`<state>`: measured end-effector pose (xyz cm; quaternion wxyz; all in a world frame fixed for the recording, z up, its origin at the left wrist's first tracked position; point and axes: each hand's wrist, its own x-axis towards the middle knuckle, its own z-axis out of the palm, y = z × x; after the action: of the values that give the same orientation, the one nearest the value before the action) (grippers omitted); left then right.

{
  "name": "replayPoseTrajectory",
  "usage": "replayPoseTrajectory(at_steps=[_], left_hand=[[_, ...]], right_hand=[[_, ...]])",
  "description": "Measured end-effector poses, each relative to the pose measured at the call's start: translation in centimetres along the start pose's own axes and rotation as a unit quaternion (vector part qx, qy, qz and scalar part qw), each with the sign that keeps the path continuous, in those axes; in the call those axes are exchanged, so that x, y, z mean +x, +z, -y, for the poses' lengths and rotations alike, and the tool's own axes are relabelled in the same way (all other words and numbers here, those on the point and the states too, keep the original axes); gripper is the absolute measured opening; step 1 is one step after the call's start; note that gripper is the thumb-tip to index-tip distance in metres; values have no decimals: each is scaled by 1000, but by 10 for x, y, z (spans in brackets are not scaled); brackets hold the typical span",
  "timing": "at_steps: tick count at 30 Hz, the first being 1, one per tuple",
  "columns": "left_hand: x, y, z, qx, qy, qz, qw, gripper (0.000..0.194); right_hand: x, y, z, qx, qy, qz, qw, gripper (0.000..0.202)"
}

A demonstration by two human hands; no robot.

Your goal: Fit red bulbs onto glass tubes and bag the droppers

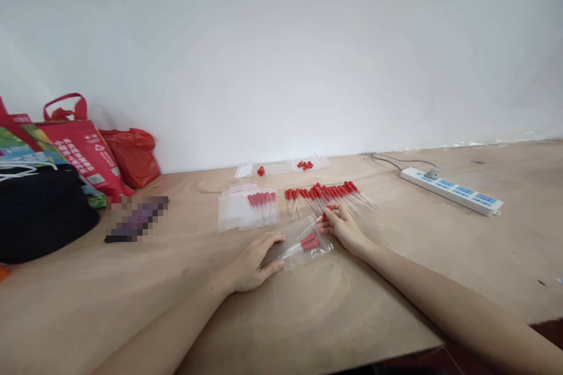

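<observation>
A clear zip bag (323,248) lies on the table in front of me, with a few red-bulbed droppers (310,241) inside. My left hand (253,262) rests at the bag's lower left end, thumb and fingers spread apart on either side of it, touching its edge. At the bag's upper right end, near its mouth, my right hand (345,230) pinches a dropper (325,214) by its red bulb. That dropper's tip points towards the bag opening. Just beyond, a row of loose droppers (334,191) lies with the red bulbs facing away from me.
Left of the row lie stacked clear bags (231,211) and a bag of droppers (263,199). Red bulbs (305,164) sit near the wall. A power strip (453,190) stands at right. Red bags (83,152), a black cloth item (44,211) and a pixelated object (138,220) are at left.
</observation>
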<state>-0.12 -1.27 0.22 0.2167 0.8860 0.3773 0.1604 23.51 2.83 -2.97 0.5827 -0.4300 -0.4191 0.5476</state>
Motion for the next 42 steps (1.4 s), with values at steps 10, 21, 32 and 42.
replayPoseTrajectory(at_steps=[10,21,32,42], left_hand=[[0,0,1,18,-4,3,1000,44],[2,0,2,31,13,20,999,34],[2,-1,1,22,9,25,999,32],[0,1,6,21,18,20,999,33]], right_hand=[[-1,-5,-1,-157,4,239,958,39],[9,-10,0,-393,-156,73,903,11],[64,37,24,-655,-36,-4,755,22],[79,39,24,-547,-68,12,834,22]])
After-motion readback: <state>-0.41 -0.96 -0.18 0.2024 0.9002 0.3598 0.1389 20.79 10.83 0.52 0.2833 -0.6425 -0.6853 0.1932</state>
